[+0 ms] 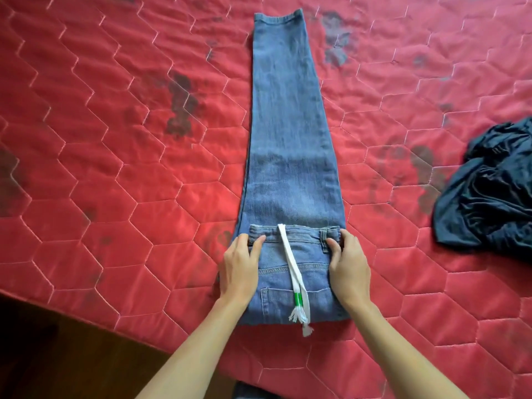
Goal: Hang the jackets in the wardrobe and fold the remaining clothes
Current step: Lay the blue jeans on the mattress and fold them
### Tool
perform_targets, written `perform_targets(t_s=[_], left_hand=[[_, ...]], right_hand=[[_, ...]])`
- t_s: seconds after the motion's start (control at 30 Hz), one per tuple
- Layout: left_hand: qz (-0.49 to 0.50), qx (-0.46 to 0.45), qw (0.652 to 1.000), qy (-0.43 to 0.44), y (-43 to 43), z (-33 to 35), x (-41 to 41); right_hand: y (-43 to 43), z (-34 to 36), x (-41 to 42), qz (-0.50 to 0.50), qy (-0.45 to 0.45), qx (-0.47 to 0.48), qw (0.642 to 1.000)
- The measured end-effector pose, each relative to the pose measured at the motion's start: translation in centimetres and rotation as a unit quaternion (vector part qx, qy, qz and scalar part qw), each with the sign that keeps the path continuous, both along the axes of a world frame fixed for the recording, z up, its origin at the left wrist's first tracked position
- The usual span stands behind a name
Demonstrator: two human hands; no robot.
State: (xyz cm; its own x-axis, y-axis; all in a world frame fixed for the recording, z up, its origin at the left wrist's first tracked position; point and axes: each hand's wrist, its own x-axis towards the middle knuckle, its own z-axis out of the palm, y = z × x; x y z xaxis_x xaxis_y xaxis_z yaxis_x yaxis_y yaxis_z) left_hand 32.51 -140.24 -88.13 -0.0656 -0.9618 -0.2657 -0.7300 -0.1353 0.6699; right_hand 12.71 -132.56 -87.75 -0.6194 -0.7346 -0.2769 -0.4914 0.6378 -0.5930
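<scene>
A pair of blue jeans (288,133) lies lengthwise on the red quilted bed (115,168), legs stacked and pointing away from me. The waist end is folded over onto the legs, back pocket up. A white drawstring (292,266) with green bands and frayed ends trails over the fold toward me. My left hand (240,269) grips the waistband at the fold's left corner, thumb on top. My right hand (347,266) grips the waistband at the right corner, near a belt loop.
A crumpled dark navy garment (486,197) lies on the bed at the right edge. The bed's near edge runs diagonally at the lower left, with dark wooden floor (57,355) beyond it. Dark stains mark the quilt.
</scene>
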Motion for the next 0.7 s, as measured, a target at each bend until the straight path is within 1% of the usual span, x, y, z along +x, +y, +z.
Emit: perform_targets(t_s=[0.07, 0.13, 0.17, 0.2, 0.27, 0.33, 0.37, 0.43, 0.47, 0.57, 0.7], left_hand=[[0.026, -0.007, 0.999, 0.02, 0.6, 1.5, -0.7], [0.047, -0.019, 0.997, 0.054, 1.8, 3.7, -1.3], [0.027, -0.046, 0.997, 0.053, 2.6, 4.7, -1.5], [-0.022, -0.083, 0.996, 0.033, 3.5, 5.5, -1.7], [-0.16, -0.14, 0.977, -0.021, 5.7, 5.2, -1.6], [-0.27, -0.159, 0.947, -0.077, 7.4, 3.5, -1.1], [-0.306, -0.157, 0.933, -0.108, 7.8, 2.5, -0.8], [-0.352, -0.138, 0.911, -0.163, 7.9, 1.1, -0.3], [-0.357, -0.13, 0.907, -0.182, 7.9, 0.7, 0.0], [-0.34, -0.118, 0.907, -0.218, 7.7, 0.0, 0.0], [-0.344, -0.093, 0.9, -0.25, 7.6, 0.1, -0.5]], right_hand=[[0.0, -0.1, 0.0, 0.012, 0.042, -0.024, 0.999], [0.3, 0.5, -0.4, 0.009, 0.105, -0.063, 0.992], [0.5, 1.1, -0.4, 0.026, 0.142, -0.084, 0.986], [0.8, 1.8, 0.0, 0.069, 0.173, -0.104, 0.977], [2.0, 2.7, 2.0, 0.189, 0.193, -0.128, 0.954], [3.7, 2.4, 4.3, 0.279, 0.186, -0.091, 0.938], [4.3, 1.9, 4.8, 0.296, 0.189, -0.059, 0.934], [4.9, 0.8, 4.7, 0.288, 0.189, -0.006, 0.939], [5.0, 0.4, 4.6, 0.281, 0.185, 0.013, 0.942], [4.8, -0.5, 4.5, 0.287, 0.193, 0.049, 0.937], [4.4, -0.8, 4.6, 0.291, 0.19, 0.078, 0.934]])
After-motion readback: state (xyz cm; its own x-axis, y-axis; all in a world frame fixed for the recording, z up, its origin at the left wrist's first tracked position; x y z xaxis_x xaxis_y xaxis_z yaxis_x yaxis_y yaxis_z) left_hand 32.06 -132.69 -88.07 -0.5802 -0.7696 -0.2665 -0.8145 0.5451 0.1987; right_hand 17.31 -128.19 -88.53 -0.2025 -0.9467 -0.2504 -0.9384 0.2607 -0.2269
